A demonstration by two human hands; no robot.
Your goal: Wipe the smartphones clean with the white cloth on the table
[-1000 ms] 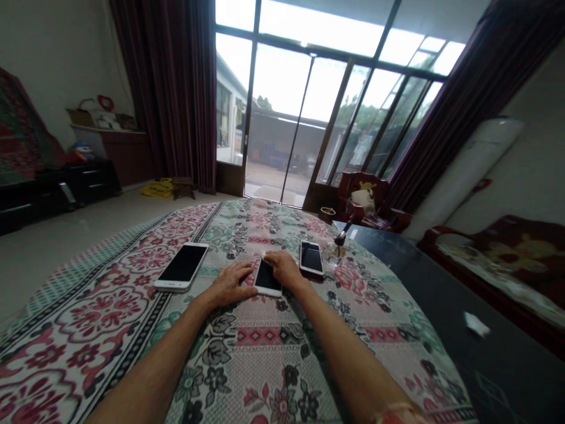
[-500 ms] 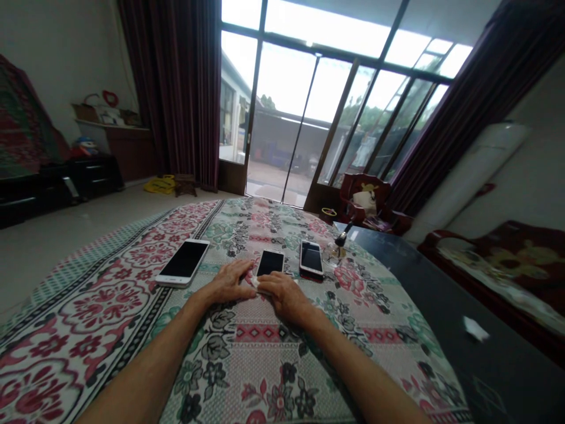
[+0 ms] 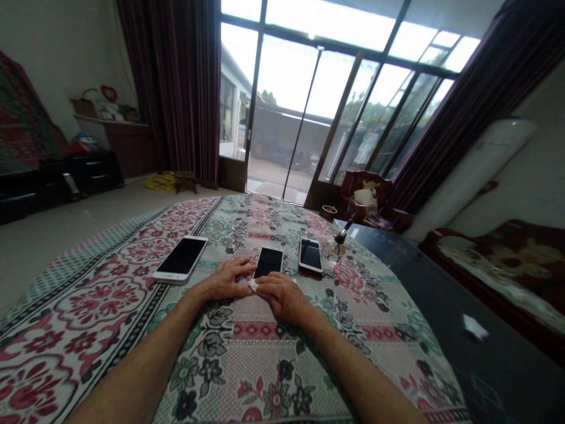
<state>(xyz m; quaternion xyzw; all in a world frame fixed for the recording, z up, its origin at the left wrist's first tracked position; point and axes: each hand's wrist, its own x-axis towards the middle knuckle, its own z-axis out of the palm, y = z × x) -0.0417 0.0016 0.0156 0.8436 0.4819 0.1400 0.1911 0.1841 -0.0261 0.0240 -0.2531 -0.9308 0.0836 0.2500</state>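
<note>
A phone with a dark screen (image 3: 269, 262) lies on the patterned tablecloth (image 3: 282, 359) between my hands. My right hand (image 3: 282, 292) is at its near end, fingers bent together over a small white tissue (image 3: 253, 285), part of which shows at the fingertips. Left of the phone, my left hand (image 3: 228, 279) rests with its fingers apart and its fingertips near the phone's edge; the thumb points at the tissue. A larger white phone (image 3: 182, 258) lies farther left. To the right is another phone (image 3: 311, 256) on top of something dark and red.
Beyond the right-hand phone, a clear glass-like item (image 3: 336, 248) stands with a dark brush-like object (image 3: 342, 234). A dark glossy surface (image 3: 441, 306) at the right bears a white scrap (image 3: 475, 327). Wooden seats and a glass door are farther back.
The white tissue at my right fingertips shows slightly farther left. My hands stay nearly where they were, and the whole view has shifted a little.
</note>
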